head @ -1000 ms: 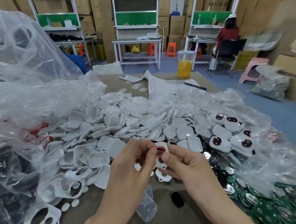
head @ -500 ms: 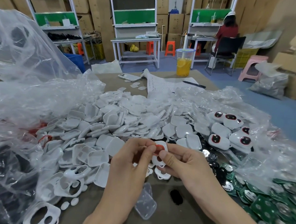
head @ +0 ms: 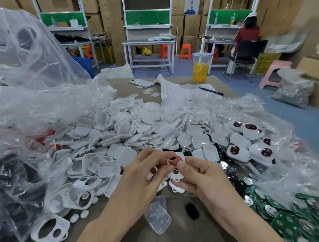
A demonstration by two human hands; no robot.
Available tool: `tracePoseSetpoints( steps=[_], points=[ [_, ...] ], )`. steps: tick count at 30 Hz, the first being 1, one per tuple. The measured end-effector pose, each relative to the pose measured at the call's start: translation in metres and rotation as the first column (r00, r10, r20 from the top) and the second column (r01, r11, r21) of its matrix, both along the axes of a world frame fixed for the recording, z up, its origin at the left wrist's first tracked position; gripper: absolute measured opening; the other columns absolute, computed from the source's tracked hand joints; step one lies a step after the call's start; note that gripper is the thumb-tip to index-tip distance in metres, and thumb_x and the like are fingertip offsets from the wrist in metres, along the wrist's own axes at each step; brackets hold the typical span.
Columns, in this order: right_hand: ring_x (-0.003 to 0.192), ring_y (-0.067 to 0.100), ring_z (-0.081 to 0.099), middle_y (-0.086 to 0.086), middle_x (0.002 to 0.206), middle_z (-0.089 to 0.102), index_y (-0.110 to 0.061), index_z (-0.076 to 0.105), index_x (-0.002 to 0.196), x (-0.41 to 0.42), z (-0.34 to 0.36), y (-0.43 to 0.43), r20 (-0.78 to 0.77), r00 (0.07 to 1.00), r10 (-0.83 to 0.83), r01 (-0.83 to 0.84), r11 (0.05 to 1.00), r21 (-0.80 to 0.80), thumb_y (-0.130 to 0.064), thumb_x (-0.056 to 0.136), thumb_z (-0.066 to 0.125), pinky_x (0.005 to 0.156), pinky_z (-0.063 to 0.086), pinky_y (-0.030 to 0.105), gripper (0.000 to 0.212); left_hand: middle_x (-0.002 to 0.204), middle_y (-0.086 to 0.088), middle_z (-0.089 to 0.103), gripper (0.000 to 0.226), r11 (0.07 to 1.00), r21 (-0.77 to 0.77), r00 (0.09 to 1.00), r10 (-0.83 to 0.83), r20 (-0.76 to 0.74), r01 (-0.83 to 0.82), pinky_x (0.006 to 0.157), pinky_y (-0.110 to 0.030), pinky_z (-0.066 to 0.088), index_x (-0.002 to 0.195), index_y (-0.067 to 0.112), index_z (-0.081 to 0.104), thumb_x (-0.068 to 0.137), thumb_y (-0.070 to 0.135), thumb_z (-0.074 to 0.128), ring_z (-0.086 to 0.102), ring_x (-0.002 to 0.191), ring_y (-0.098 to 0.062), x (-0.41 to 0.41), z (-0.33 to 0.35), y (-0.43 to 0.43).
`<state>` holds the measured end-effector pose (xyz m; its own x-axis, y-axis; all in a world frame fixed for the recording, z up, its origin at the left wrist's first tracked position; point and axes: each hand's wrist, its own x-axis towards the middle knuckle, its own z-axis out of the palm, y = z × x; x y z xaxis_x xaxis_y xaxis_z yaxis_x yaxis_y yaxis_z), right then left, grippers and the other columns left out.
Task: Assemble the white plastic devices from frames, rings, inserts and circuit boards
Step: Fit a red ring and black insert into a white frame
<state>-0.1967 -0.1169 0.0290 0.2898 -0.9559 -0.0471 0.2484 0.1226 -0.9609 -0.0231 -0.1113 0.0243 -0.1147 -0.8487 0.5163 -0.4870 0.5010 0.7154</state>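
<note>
Just below the hands, a clear insert [head: 157, 216] and a small black oval piece [head: 192, 211] lie on the table [head: 178, 233]. The left hand [head: 144, 173] pinches a red ring [head: 170, 161] with curled fingertips. The right hand [head: 205, 178] grips a white frame [head: 177, 174], thumb pressed on its face, and the ring sits at the frame's upper opening. Green circuit boards [head: 297, 222] spread right of the right hand, and loose frames [head: 50, 228] lie left of the left forearm. Beyond the hands rises a heap of white shells [head: 136, 123], with assembled devices [head: 250, 142] to its right. Farther off stand a phone [head: 142, 82] and a cup of orange drink [head: 200, 67].
</note>
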Motion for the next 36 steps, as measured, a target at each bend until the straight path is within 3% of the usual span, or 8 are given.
tracePoseSetpoints(
  steps=[4,7,12,21,27,30,36],
  points=[
    [0.093,0.015,0.069,0.019,0.113,0.072,-0.018,0.079,0.106,-0.001,0.001,-0.001,0.002,1.0,0.014,-0.014,1.0,0.024,-0.039,0.079,0.074,0.089,0.057,0.027,0.035,0.105,0.018,0.061,0.024,1.0,0.021,0.999,0.019,-0.051,-0.018,0.079,-0.009,0.045,0.108,0.049,0.07,0.09,0.033,0.069,0.065,0.097,-0.007,0.0,0.001,0.0],
    [0.075,0.011,0.061,0.019,0.1,0.069,-0.013,0.078,0.106,-0.002,0.001,-0.001,0.034,0.999,0.043,-0.044,0.998,0.045,-0.036,0.079,0.075,0.09,0.057,0.03,0.036,0.11,0.021,0.064,0.024,0.999,0.048,0.996,0.0,-0.093,0.004,0.081,-0.01,0.048,0.106,0.049,0.071,0.088,0.033,0.071,0.065,0.102,-0.004,0.0,0.001,0.0],
    [0.073,0.009,0.066,0.018,0.109,0.072,-0.012,0.077,0.109,-0.004,0.0,-0.002,0.048,0.997,0.066,-0.069,0.995,0.072,-0.028,0.085,0.07,0.09,0.058,0.032,0.029,0.109,0.023,0.066,0.023,0.992,0.118,0.987,-0.023,-0.159,0.042,0.079,-0.009,0.048,0.102,0.052,0.073,0.082,0.042,0.068,0.068,0.096,-0.002,-0.002,0.003,-0.001],
    [0.08,0.009,0.07,0.015,0.11,0.074,-0.014,0.077,0.109,-0.005,0.0,-0.003,0.031,0.996,0.082,-0.083,0.996,0.031,-0.033,0.083,0.071,0.087,0.058,0.029,0.032,0.106,0.02,0.067,0.025,0.996,0.091,0.99,-0.012,-0.139,0.025,0.08,-0.014,0.051,0.107,0.05,0.073,0.083,0.042,0.07,0.069,0.096,-0.006,-0.002,0.002,-0.001],
    [0.076,0.009,0.069,0.011,0.101,0.075,-0.015,0.079,0.104,-0.004,0.0,-0.006,0.047,0.997,0.055,-0.057,0.997,0.043,-0.033,0.078,0.073,0.086,0.059,0.028,0.032,0.102,0.02,0.069,0.03,0.986,0.162,0.975,0.0,-0.221,0.037,0.078,-0.011,0.049,0.1,0.051,0.073,0.086,0.025,0.076,0.068,0.093,-0.005,-0.005,0.005,-0.001],
    [0.085,0.013,0.073,0.01,0.106,0.075,-0.015,0.079,0.105,-0.003,0.001,-0.006,0.032,0.998,0.049,-0.05,0.998,0.033,-0.032,0.082,0.071,0.09,0.058,0.03,0.029,0.101,0.019,0.07,0.033,0.977,0.205,0.97,-0.015,-0.244,0.066,0.077,-0.01,0.048,0.1,0.054,0.071,0.089,0.024,0.076,0.067,0.094,-0.003,-0.004,0.007,0.001],
    [0.1,0.022,0.073,0.016,0.107,0.075,-0.014,0.079,0.104,-0.003,0.004,-0.004,0.051,0.998,0.024,-0.025,1.0,0.014,-0.035,0.076,0.073,0.083,0.058,0.025,0.035,0.105,0.02,0.071,0.034,0.955,0.267,0.968,-0.067,-0.241,0.133,0.084,-0.008,0.047,0.107,0.056,0.069,0.096,0.024,0.068,0.067,0.101,0.001,0.005,0.012,0.001]
  ],
)
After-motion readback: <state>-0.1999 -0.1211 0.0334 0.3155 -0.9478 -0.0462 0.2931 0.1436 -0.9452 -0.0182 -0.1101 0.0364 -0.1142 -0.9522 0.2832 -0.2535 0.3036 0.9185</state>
